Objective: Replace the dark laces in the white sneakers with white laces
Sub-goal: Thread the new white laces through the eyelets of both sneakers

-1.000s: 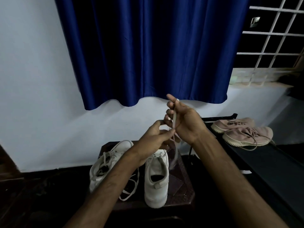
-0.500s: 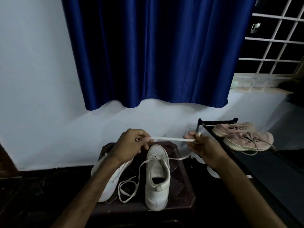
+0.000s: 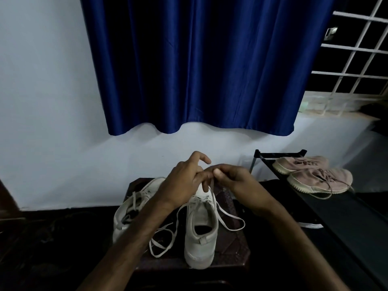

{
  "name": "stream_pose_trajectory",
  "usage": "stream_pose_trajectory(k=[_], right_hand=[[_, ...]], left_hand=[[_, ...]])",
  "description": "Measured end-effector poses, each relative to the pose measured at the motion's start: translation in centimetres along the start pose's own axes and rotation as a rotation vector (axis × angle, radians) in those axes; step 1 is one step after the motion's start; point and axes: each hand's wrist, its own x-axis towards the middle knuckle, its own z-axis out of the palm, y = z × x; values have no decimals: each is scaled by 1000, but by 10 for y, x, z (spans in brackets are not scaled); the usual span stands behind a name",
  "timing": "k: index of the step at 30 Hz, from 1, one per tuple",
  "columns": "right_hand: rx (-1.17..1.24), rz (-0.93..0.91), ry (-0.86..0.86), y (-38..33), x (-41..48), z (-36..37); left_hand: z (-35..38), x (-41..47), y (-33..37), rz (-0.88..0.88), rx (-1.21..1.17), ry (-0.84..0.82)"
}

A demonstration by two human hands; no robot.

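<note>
A flat white lace (image 3: 212, 198) is being pinched in the grip of both the left hand (image 3: 184, 181) and right hand (image 3: 235, 181) above the right-side white canvas sneaker (image 3: 200, 229) on the dark bench (image 3: 235, 253).

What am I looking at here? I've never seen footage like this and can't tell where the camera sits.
The camera is worn on a person's head, looking down at their own bare hands; no machine is involved. The left hand and right hand meet above a white sneaker, pinching its white lace. A second white sneaker lies beside it on a dark stool. A pinkish pair of shoes sits on a black rack to the right, below a blue curtain.
</note>
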Motion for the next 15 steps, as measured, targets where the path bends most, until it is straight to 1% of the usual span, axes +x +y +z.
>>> stream_pose_trajectory(k=[2, 5, 9, 10, 12, 15], right_hand=[[107, -15, -1, 4, 4, 5], [306, 82, 48, 13, 8, 2], [503, 219, -134, 26, 8, -4], [524, 241, -141, 28, 8, -7], [539, 272, -55, 33, 9, -16], [514, 268, 74, 46, 11, -23]], left_hand=[[0, 0, -2, 3, 25, 13], [1, -2, -9, -22, 70, 1], [2, -7, -15, -17, 161, -80], [2, -10, -16, -29, 162, -86], [3, -16, -20, -134, 144, -76], [20, -31, -34, -336, 270, -100]])
